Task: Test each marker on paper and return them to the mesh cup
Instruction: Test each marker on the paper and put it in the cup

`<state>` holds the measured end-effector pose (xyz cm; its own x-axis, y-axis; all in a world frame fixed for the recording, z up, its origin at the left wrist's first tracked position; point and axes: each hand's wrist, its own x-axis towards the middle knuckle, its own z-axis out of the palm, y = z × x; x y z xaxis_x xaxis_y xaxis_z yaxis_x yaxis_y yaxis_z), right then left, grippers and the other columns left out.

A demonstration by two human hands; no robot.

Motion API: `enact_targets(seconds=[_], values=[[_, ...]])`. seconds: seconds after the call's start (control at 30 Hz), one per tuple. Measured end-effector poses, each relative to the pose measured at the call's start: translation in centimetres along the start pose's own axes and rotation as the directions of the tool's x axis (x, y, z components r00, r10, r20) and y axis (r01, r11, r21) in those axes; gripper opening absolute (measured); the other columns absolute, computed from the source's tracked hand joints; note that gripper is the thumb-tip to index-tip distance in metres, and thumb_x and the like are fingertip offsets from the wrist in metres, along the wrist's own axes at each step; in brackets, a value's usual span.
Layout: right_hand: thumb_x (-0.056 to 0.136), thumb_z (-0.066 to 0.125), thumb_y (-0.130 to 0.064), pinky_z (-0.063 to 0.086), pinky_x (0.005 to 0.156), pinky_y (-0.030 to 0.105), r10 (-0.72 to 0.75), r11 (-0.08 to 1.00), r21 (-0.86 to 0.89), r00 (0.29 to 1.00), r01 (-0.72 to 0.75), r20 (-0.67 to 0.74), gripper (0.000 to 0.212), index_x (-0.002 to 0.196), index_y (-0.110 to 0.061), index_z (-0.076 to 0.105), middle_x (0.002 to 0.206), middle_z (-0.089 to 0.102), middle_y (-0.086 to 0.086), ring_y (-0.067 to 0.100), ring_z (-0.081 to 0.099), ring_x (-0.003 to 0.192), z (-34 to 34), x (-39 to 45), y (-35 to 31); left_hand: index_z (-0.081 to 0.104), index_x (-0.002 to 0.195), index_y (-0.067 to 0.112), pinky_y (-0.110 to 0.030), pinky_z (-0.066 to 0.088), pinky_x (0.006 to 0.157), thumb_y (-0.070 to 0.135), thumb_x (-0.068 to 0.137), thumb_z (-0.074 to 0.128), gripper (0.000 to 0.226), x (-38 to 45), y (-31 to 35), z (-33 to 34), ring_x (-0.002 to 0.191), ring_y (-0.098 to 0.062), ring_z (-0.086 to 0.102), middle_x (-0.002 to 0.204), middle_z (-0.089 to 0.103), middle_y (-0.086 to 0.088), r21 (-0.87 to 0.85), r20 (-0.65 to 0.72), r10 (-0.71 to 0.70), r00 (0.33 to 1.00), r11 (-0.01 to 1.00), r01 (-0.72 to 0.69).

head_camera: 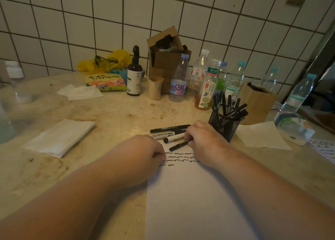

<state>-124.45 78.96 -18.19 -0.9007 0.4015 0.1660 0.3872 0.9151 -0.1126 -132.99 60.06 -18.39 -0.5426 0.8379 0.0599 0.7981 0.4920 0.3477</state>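
A white sheet of paper (192, 199) lies on the marble table, with several rows of black squiggles near its far edge. My right hand (204, 140) grips a thin black marker (178, 145) lying low over the paper's top edge. My left hand (145, 150) rests on the paper's upper left corner with curled fingers; I cannot tell if it holds anything. Just beyond the paper lie a long black marker (168, 128), a white whiteboard marker (163, 134) and a white marker with a black cap (173, 138). The black mesh cup (224, 126), right of my right hand, holds several black markers.
Several plastic bottles (178, 81), a brown spray bottle (134, 74), a beige cup (155, 88) and cardboard boxes (166, 58) crowd the back. A folded tissue (59, 138) lies left; another tissue (261, 135) lies right of the mesh cup. A brown paper bag (255, 103) stands behind it.
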Motion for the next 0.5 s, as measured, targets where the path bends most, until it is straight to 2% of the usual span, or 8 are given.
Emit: enact_targets(seconds=[0.17, 0.23, 0.27, 0.33, 0.37, 0.43, 0.5], values=[[0.096, 0.060, -0.023, 0.042, 0.093, 0.032, -0.048, 0.999, -0.021, 0.999, 0.048, 0.018, 0.009, 0.101, -0.031, 0.060, 0.111, 0.045, -0.008, 0.016, 0.041, 0.109, -0.9, -0.3, -0.4, 0.071, 0.101, 0.037, -0.033, 0.053, 0.085, 0.037, 0.095, 0.046, 0.026, -0.1, 0.0, 0.0, 0.090, -0.008, 0.059, 0.101, 0.062, 0.014, -0.022, -0.004, -0.013, 1.000, 1.000, 0.013], [0.099, 0.056, -0.024, 0.041, 0.090, 0.029, -0.074, 0.997, -0.031, 0.997, 0.074, -0.009, 0.008, 0.104, -0.030, 0.057, 0.109, 0.048, -0.009, 0.014, 0.044, 0.107, -1.7, -1.3, -0.8, 0.072, 0.100, 0.036, -0.032, 0.054, 0.083, 0.036, 0.094, 0.046, 0.026, -0.2, -0.1, 0.0, 0.089, -0.008, 0.060, 0.101, 0.063, 0.014, -0.033, -0.011, -0.019, 1.000, 0.999, 0.019], [0.100, 0.055, -0.025, 0.041, 0.084, 0.026, -0.069, 0.998, 0.004, 0.997, 0.069, -0.033, 0.008, 0.106, -0.030, 0.056, 0.107, 0.050, -0.010, 0.011, 0.046, 0.103, -2.2, -2.0, -1.0, 0.072, 0.099, 0.036, -0.032, 0.054, 0.082, 0.035, 0.094, 0.047, 0.026, -0.2, -0.1, 0.0, 0.087, -0.007, 0.060, 0.100, 0.064, 0.014, -0.043, -0.012, -0.024, 1.000, 0.999, 0.024], [0.100, 0.054, -0.030, 0.041, 0.072, 0.021, 0.009, 0.977, 0.213, 0.997, 0.007, -0.071, 0.008, 0.106, -0.035, 0.056, 0.102, 0.054, -0.015, 0.005, 0.052, 0.091, -3.2, -3.9, -1.4, 0.072, 0.095, 0.036, -0.032, 0.055, 0.080, 0.035, 0.092, 0.048, 0.024, -0.2, -0.2, 0.0, 0.084, -0.006, 0.061, 0.096, 0.065, 0.015, -0.060, -0.023, -0.035, 0.999, 0.998, 0.033], [0.099, 0.056, -0.031, 0.044, 0.071, 0.020, 0.060, 0.930, 0.366, 0.995, -0.027, -0.080, 0.008, 0.104, -0.037, 0.056, 0.098, 0.058, -0.016, 0.004, 0.056, 0.088, -3.7, -4.8, -1.5, 0.072, 0.093, 0.037, -0.032, 0.055, 0.079, 0.036, 0.091, 0.049, 0.023, -0.2, -0.2, 0.1, 0.083, -0.006, 0.061, 0.094, 0.065, 0.015, -0.065, -0.034, -0.040, 0.999, 0.997, 0.038], [0.095, 0.063, -0.030, 0.051, 0.069, 0.019, 0.154, 0.757, 0.650, 0.985, -0.071, -0.072, 0.010, 0.100, -0.038, 0.060, 0.089, 0.065, -0.013, 0.003, 0.064, 0.082, -3.8, -5.9, -1.3, 0.071, 0.090, 0.037, -0.033, 0.056, 0.076, 0.037, 0.090, 0.050, 0.021, -0.1, -0.1, 0.2, 0.080, -0.005, 0.062, 0.091, 0.066, 0.015, -0.078, -0.053, -0.049, 0.997, 0.996, 0.045], [0.090, 0.069, -0.029, 0.055, 0.064, 0.020, 0.238, 0.562, 0.821, 0.970, -0.100, -0.044, 0.003, 0.093, -0.030, 0.070, 0.077, 0.070, -0.007, 0.006, 0.067, 0.070, -3.1, -6.3, -0.9, 0.071, 0.089, 0.036, -0.031, 0.056, 0.075, 0.037, 0.090, 0.052, 0.019, -0.1, -0.1, 0.3, 0.078, -0.005, 0.061, 0.090, 0.066, 0.016, -0.084, -0.060, -0.054, 0.997, 0.995, 0.049]])
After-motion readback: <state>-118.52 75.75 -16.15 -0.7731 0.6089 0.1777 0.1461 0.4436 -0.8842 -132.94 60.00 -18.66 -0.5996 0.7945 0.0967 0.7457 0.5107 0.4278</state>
